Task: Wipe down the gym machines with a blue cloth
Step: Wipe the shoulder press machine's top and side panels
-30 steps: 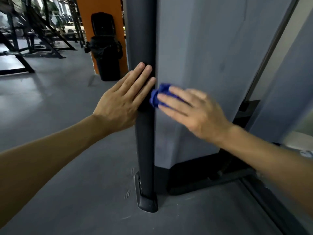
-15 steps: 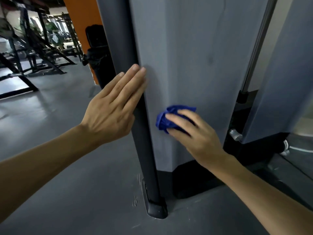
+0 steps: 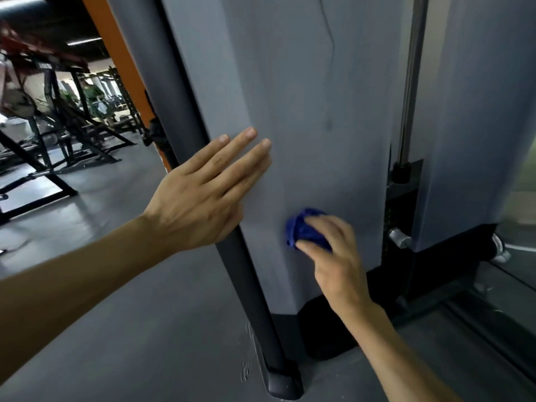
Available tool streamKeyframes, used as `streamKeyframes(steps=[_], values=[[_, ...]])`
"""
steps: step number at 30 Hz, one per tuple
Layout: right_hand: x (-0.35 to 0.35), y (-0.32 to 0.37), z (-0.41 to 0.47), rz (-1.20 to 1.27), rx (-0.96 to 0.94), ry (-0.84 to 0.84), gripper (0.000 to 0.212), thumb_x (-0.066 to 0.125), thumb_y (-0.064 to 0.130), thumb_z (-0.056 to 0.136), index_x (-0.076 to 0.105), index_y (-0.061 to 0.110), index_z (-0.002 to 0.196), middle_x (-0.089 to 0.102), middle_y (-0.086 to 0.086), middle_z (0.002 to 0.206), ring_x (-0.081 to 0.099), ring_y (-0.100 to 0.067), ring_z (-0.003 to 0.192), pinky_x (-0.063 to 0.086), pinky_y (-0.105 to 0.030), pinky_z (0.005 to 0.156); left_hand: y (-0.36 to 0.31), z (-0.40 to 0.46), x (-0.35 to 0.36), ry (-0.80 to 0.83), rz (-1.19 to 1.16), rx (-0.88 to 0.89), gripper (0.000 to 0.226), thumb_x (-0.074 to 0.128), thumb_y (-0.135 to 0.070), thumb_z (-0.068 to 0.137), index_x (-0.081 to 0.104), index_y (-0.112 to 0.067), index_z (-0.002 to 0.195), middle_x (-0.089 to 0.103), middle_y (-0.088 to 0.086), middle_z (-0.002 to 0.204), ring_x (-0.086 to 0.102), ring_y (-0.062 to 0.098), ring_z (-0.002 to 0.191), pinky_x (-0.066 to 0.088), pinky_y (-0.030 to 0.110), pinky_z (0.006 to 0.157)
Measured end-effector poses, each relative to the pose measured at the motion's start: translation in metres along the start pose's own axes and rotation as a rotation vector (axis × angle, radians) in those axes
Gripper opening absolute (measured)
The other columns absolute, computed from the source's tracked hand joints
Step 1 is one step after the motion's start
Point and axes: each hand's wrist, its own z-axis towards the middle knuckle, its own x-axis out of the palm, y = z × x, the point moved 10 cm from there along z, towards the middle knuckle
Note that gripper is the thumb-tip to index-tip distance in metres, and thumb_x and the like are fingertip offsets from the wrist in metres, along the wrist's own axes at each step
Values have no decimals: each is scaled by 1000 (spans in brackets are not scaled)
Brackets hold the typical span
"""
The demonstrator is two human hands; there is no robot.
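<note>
Racks [image 3: 52, 140] are seen far left of the grey panel [image 3: 319, 111], across a wide stretch of bare floor [image 3: 101, 227]. An orange column [image 3: 116, 53] stands behind the dark post [image 3: 174, 97] that runs along the panel's left edge. The left hand [image 3: 200, 198] is laid flat across that edge, fingers straight and close together, palm on post and panel. Right of it, lower on the panel, the blue cloth [image 3: 304, 227] is bunched and pinched by the right hand [image 3: 333, 256] against the surface. Past the panel's right edge a chrome rod [image 3: 412, 82] rises, with a silver knob [image 3: 398, 237] near the black base [image 3: 348, 329].
</note>
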Motion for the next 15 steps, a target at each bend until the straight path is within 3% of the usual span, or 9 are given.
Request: streamKeyframes(steps=[2, 4, 7, 12, 15], values=[[-19, 3, 50, 5, 62, -137, 22, 72, 4, 94, 77, 14, 113, 61, -2, 136, 52, -24, 126, 48, -37, 106, -2, 11, 2, 16, 19, 35, 64, 39, -23, 103, 26, -5, 163, 21, 16, 171, 15, 38, 159, 14, 51, 130], [-27, 14, 76, -31, 14, -226, 22, 70, 2, 97, 76, 9, 116, 61, -8, 138, 52, -31, 125, 48, -36, 106, -7, 24, 4, 32, 36, 57, 60, 36, -26, 106, 31, -7, 162, 24, 16, 170, 14, 38, 159, 13, 51, 130], [-11, 11, 37, -97, 57, -228, 39, 70, -4, 95, 70, 12, 130, 56, -13, 145, 53, -35, 124, 50, -41, 104, -12, 42, 6, 52, 71, 85, 57, 33, -29, 107, 37, -8, 160, 29, 16, 168, 16, 38, 159, 14, 52, 130], [35, -3, -69, 3, 497, -110, 53, 63, 2, 97, 53, 9, 148, 31, -15, 162, 42, -38, 137, 52, -50, 103, -24, 58, 20, 151, 151, 171, 60, 23, -33, 108, 33, -8, 162, 26, 13, 170, 13, 36, 159, 14, 48, 128], [31, 20, -25, 86, 570, -228, 59, 68, -7, 92, 53, 7, 148, 32, -17, 163, 42, -38, 136, 42, -34, 112, -28, 59, 24, 198, 192, 199, 61, 20, -36, 109, 27, -9, 163, 20, 11, 172, 10, 36, 160, 17, 45, 124]])
